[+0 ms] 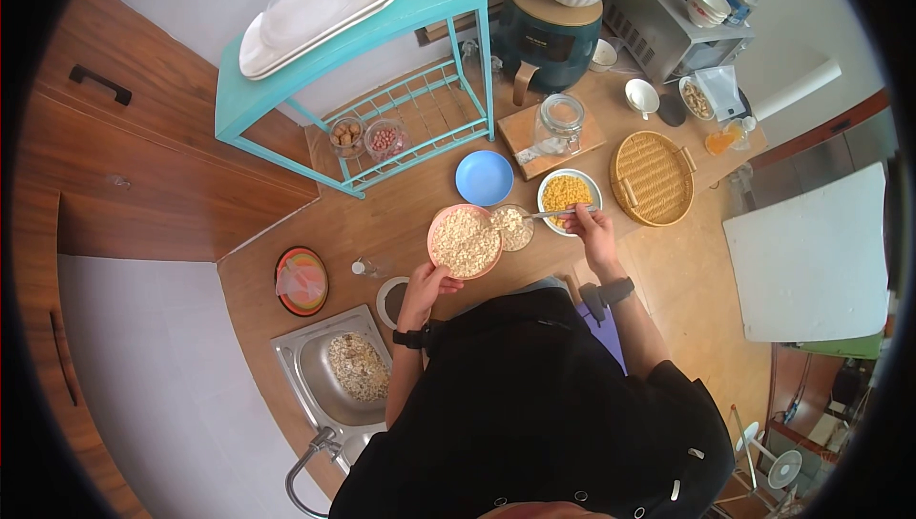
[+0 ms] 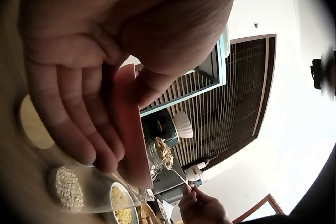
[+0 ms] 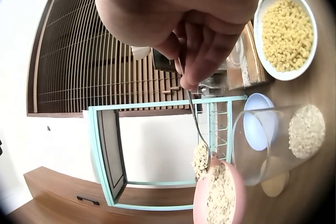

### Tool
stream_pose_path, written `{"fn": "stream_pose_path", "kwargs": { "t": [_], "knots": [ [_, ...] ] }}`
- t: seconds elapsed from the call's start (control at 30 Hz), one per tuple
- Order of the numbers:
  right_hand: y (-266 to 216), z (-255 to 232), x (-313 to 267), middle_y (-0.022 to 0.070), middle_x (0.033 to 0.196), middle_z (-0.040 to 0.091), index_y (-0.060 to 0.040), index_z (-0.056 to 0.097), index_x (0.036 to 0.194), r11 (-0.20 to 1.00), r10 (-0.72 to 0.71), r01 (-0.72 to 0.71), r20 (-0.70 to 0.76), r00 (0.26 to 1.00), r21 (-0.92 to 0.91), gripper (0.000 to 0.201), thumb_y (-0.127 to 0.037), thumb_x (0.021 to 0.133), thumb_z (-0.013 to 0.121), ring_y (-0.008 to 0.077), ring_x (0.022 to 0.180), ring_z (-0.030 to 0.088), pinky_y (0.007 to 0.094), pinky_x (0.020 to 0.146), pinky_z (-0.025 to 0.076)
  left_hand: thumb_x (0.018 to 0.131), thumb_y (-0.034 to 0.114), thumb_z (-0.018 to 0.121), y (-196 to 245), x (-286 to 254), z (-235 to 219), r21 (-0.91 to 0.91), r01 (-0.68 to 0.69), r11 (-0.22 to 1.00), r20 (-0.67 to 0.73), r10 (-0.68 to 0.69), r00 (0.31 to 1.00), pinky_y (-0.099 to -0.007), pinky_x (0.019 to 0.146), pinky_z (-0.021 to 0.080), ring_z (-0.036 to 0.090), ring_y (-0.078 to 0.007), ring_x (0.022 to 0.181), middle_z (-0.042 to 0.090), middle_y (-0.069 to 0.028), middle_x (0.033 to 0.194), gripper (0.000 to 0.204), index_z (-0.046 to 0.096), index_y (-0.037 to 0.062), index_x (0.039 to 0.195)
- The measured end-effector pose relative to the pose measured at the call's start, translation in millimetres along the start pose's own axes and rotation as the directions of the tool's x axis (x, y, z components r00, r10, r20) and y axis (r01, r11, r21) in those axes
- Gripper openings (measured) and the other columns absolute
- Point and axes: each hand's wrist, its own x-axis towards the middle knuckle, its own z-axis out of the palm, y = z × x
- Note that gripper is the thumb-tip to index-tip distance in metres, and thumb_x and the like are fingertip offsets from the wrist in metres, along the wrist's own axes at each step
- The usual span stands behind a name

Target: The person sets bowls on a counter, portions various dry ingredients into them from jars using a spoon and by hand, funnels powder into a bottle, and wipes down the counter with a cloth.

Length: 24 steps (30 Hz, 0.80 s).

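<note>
My left hand [image 1: 431, 292] grips a pink bowl [image 3: 240, 195] of oat flakes by its rim, thumb on one side and fingers beneath. In my right hand [image 1: 593, 238] is the handle of a metal spoon [image 3: 198, 124], pinched between thumb and fingers. A heap of oat flakes [image 2: 165, 153] lies on the spoon, at the bowl's edge. Below and beside the bowl stands a clear glass jar [image 3: 252, 148] with oat flakes [image 3: 307, 132] at its bottom. A white bowl of yellow macaroni [image 3: 287, 35] is near the right hand, and a blue bowl [image 1: 484, 178] sits behind the jar.
A lidded glass jar [image 1: 559, 123] stands on a wooden board [image 1: 520, 133]. To the right lies a wicker tray [image 1: 654, 178]. A turquoise rack [image 1: 353, 51], an air fryer [image 1: 549, 42] and a microwave [image 1: 658, 23] stand behind. The sink [image 1: 310, 376] is at front left.
</note>
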Motion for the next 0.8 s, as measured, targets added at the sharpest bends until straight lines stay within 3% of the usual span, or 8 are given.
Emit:
{"fn": "stream_pose_path", "kwargs": {
  "t": [0.23, 0.3, 0.33, 0.4, 0.5, 0.67, 0.73, 0.8],
  "knots": [
    [-2.7, 0.8, -7.5, 0.0102, 0.090, 0.072, 0.0056, 0.067, 0.107, 0.957, -0.140, 0.139, 0.014, 0.990, -0.254, 0.031, -0.022, 0.105, 0.053, 0.0135, 0.076, 0.065, 0.0268, 0.071, 0.053, 0.097, 0.019, 0.053, 0.2, -4.2, -3.7, 0.017, -0.012, 1.000, -0.038, 0.013, 0.999, -0.0302, 0.073, 0.058, 0.072, -0.0205, 0.079, 0.071, -0.0142, 0.093, 0.028, 0.061, -0.0063, 0.105],
    [-21.4, 15.5, -21.7, 0.0105, 0.084, 0.072, 0.0046, 0.070, 0.103, 0.750, -0.240, 0.253, 0.105, 0.965, -0.611, 0.027, -0.017, 0.103, 0.055, 0.0148, 0.073, 0.066, 0.0281, 0.067, 0.053, 0.097, 0.019, 0.053, 1.1, -4.5, -3.0, 0.022, -0.012, 1.000, -0.037, 0.012, 0.999, -0.0302, 0.073, 0.058, 0.072, -0.0205, 0.079, 0.070, -0.0141, 0.093, 0.028, 0.061, -0.0062, 0.105],
    [-26.1, 21.9, -27.3, 0.0105, 0.084, 0.072, 0.0046, 0.070, 0.103, 0.748, -0.241, 0.254, 0.106, 0.965, -0.613, 0.027, -0.017, 0.103, 0.055, 0.0148, 0.073, 0.066, 0.0281, 0.067, 0.053, 0.097, 0.019, 0.053, 1.9, -5.1, -2.4, 0.018, -0.012, 1.000, -0.041, 0.013, 0.999, -0.0300, 0.073, 0.058, 0.072, -0.0204, 0.079, 0.070, -0.0141, 0.093, 0.028, 0.061, -0.0062, 0.106],
    [-32.9, 32.2, -35.9, 0.0109, 0.079, 0.070, 0.0025, 0.071, 0.101, 0.686, -0.434, 0.399, 0.098, 0.896, -0.608, 0.021, -0.013, 0.101, 0.057, 0.0153, 0.070, 0.066, 0.0287, 0.065, 0.054, 0.097, 0.019, 0.053, 3.2, -4.8, -0.5, 0.014, -0.011, 1.000, -0.047, 0.012, 0.999, -0.0298, 0.072, 0.057, 0.072, -0.0204, 0.079, 0.070, -0.0141, 0.093, 0.028, 0.061, -0.0063, 0.106],
    [-38.9, 45.9, -40.8, 0.0103, 0.078, 0.070, 0.0028, 0.071, 0.102, 0.718, -0.491, 0.444, 0.062, 0.869, -0.536, 0.020, -0.012, 0.101, 0.057, 0.0157, 0.070, 0.066, 0.0288, 0.065, 0.053, 0.096, 0.020, 0.054, 3.7, -2.2, 2.8, 0.037, -0.019, 0.999, -0.036, 0.020, 0.999, -0.0303, 0.073, 0.058, 0.072, -0.0221, 0.081, 0.071, -0.0153, 0.096, 0.030, 0.061, -0.0061, 0.110],
    [-28.8, 55.5, -32.4, 0.0096, 0.080, 0.070, 0.0028, 0.071, 0.103, 0.686, -0.438, 0.451, 0.171, 0.883, -0.571, 0.021, -0.013, 0.101, 0.057, 0.0150, 0.070, 0.065, 0.0285, 0.065, 0.053, 0.097, 0.020, 0.053, 11.3, 2.5, 12.7, 0.049, -0.047, 0.998, 0.043, 0.045, 0.998, -0.0298, 0.073, 0.057, 0.072, -0.0211, 0.079, 0.071, -0.0162, 0.092, 0.030, 0.062, -0.0077, 0.106],
    [-15.8, 55.1, -25.1, 0.0086, 0.082, 0.071, 0.0043, 0.070, 0.104, 0.826, -0.345, 0.368, 0.134, 0.929, -0.427, 0.025, -0.016, 0.103, 0.055, 0.0137, 0.073, 0.065, 0.0276, 0.067, 0.052, 0.097, 0.020, 0.053, 17.3, -0.2, 16.2, 0.023, -0.033, 0.999, 0.059, 0.031, 0.998, -0.0302, 0.073, 0.057, 0.071, -0.0215, 0.079, 0.071, -0.0168, 0.092, 0.030, 0.062, -0.0079, 0.106],
    [-5.2, 53.4, -19.2, 0.0086, 0.084, 0.071, 0.0053, 0.069, 0.105, 0.884, -0.303, 0.327, 0.125, 0.945, -0.334, 0.027, -0.017, 0.104, 0.054, 0.0133, 0.075, 0.064, 0.0271, 0.068, 0.052, 0.096, 0.020, 0.053, 20.5, -0.7, 19.0, -0.004, -0.015, 1.000, 0.075, 0.016, 0.997, -0.0307, 0.074, 0.057, 0.071, -0.0219, 0.080, 0.072, -0.0173, 0.092, 0.031, 0.062, -0.0081, 0.106]
  ]
}}
